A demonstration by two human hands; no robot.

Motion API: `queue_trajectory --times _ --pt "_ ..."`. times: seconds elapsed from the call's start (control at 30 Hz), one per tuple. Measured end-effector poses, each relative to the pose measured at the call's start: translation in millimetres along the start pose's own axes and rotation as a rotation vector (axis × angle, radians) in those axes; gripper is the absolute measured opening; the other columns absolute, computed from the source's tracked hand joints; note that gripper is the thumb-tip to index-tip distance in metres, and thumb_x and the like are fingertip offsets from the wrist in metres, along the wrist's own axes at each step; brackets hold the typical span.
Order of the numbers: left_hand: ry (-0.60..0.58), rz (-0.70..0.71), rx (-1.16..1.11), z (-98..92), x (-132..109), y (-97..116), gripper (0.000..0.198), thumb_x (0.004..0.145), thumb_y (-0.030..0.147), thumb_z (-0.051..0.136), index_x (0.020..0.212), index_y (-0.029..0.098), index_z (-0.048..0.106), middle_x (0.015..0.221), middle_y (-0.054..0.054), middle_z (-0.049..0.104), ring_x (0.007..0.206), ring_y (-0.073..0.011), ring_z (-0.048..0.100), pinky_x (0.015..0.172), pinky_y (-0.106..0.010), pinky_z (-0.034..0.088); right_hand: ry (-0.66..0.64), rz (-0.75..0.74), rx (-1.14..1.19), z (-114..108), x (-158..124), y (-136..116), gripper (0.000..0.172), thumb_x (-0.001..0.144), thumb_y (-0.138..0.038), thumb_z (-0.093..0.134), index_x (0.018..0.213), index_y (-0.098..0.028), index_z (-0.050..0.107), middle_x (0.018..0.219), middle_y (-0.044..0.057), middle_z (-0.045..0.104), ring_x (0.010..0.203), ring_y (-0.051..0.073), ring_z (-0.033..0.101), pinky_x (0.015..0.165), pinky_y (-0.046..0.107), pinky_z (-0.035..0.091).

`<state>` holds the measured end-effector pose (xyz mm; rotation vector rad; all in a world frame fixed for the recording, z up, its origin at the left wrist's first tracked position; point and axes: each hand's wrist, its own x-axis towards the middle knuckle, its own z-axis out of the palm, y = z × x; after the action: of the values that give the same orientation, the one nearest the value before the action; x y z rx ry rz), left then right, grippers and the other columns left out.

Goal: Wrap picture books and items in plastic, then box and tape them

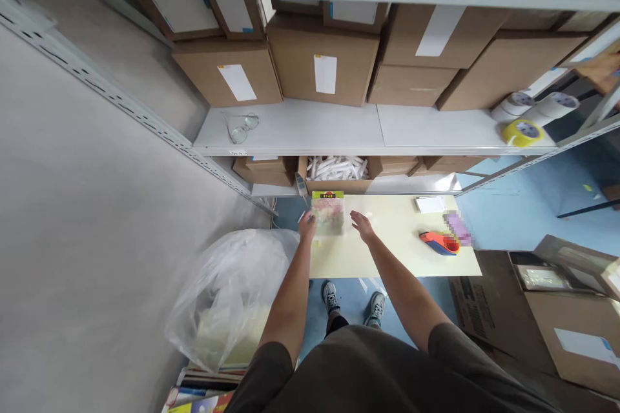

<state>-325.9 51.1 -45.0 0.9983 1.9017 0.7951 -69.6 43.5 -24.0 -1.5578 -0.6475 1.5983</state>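
Note:
A small clear packet (328, 213) with a yellow-green header and pale coloured contents lies at the far left of a cream table (397, 251). My left hand (307, 227) touches the packet's left edge, fingers curled against it. My right hand (362, 226) hovers just right of the packet with fingers stretched out and apart, holding nothing.
An orange and blue tape dispenser (440, 242) and a white pad (430, 204) lie on the table's right. A shelf (339, 135) ahead carries cardboard boxes (322, 61), glasses (241, 128) and tape rolls (523, 132). A clear plastic bag (232, 297) stands at left, boxes (571, 329) at right.

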Motion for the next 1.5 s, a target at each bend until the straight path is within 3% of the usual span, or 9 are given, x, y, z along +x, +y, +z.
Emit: queue_trajectory --times 0.17,0.37,0.5,0.63,0.8,1.0,1.23,1.37,1.5 --pt "-0.018 0.089 -0.169 2.3 -31.3 47.8 0.040 0.098 0.023 0.062 0.136 0.017 0.073 0.138 -0.011 0.076 0.134 -0.0282 0.069 0.118 -0.043 0.052 -0.073 -0.087 0.051 -9.2 -37.4 -36.6 0.053 0.084 -0.064 0.074 0.122 -0.028 0.081 0.145 0.014 0.072 0.143 0.035 0.062 0.118 0.055 0.048" --pt "-0.105 0.231 -0.329 -0.4 -82.0 91.0 0.040 0.103 0.031 0.064 0.140 0.019 0.072 0.150 -0.013 0.069 0.145 -0.0292 0.061 0.125 -0.044 0.047 -0.116 -0.237 0.078 -28.4 -81.0 -70.5 0.058 0.085 -0.067 0.076 0.130 -0.030 0.078 0.152 0.012 0.068 0.147 0.035 0.058 0.119 0.054 0.049" --pt "-0.087 0.261 -0.339 -11.9 -119.2 99.1 0.046 0.102 0.036 0.068 0.145 0.020 0.069 0.156 -0.013 0.064 0.149 -0.0303 0.057 0.127 -0.045 0.045 -0.151 -0.313 0.132 -44.4 -104.3 -84.0 0.061 0.084 -0.067 0.076 0.132 -0.031 0.077 0.158 0.011 0.063 0.146 0.037 0.059 0.117 0.054 0.051" --pt "0.073 0.195 -0.350 -30.6 -167.2 83.1 0.052 0.100 0.038 0.069 0.149 0.021 0.067 0.156 -0.012 0.064 0.148 -0.0296 0.059 0.124 -0.041 0.047 -0.260 -0.336 0.132 -53.4 -120.8 -89.7 0.059 0.085 -0.064 0.075 0.133 -0.031 0.077 0.156 0.011 0.064 0.146 0.037 0.058 0.118 0.054 0.050" --pt "0.318 0.139 -0.430 -55.0 -254.9 39.2 0.052 0.100 0.032 0.065 0.151 0.022 0.066 0.155 -0.011 0.065 0.147 -0.0277 0.059 0.125 -0.042 0.046 -0.460 -0.311 0.042 -40.0 -145.3 -76.9 0.059 0.086 -0.063 0.070 0.135 -0.031 0.076 0.153 0.011 0.067 0.148 0.036 0.057 0.117 0.055 0.049" --pt "0.667 0.006 -0.438 -89.8 -391.0 -26.0 0.047 0.106 0.035 0.058 0.150 0.021 0.067 0.157 -0.009 0.064 0.148 -0.0243 0.058 0.124 -0.038 0.045 -0.776 -0.226 -0.093 14.9 -214.6 -24.4 0.056 0.088 -0.059 0.068 0.135 -0.030 0.074 0.154 0.011 0.067 0.147 0.032 0.058 0.118 0.052 0.049" --pt "1.021 -0.126 -0.528 -144.4 -576.3 -141.2 0.047 0.106 0.033 0.059 0.150 0.021 0.068 0.158 -0.008 0.063 0.152 -0.0257 0.054 0.126 -0.039 0.042 -1.123 -0.146 -0.244 94.0 -354.2 75.0 0.058 0.088 -0.062 0.070 0.136 -0.030 0.074 0.151 0.011 0.069 0.145 0.032 0.060 0.118 0.052 0.049" --pt "1.133 -0.185 -0.598 -155.8 -677.7 -215.0 0.050 0.106 0.033 0.055 0.154 0.022 0.063 0.162 -0.008 0.060 0.154 -0.0245 0.051 0.128 -0.039 0.040 -1.281 -0.097 -0.330 121.3 -443.9 146.0 0.058 0.087 -0.063 0.073 0.135 -0.029 0.075 0.151 0.012 0.069 0.147 0.034 0.059 0.118 0.052 0.049" --pt "1.199 -0.332 -0.621 -161.8 -759.4 -288.9 0.052 0.105 0.036 0.060 0.154 0.021 0.063 0.161 -0.010 0.060 0.154 -0.0254 0.051 0.127 -0.037 0.041 -1.354 -0.045 -0.421 138.5 -519.8 228.0 0.058 0.086 -0.066 0.075 0.131 -0.030 0.078 0.151 0.011 0.069 0.149 0.034 0.057 0.119 0.052 0.048"
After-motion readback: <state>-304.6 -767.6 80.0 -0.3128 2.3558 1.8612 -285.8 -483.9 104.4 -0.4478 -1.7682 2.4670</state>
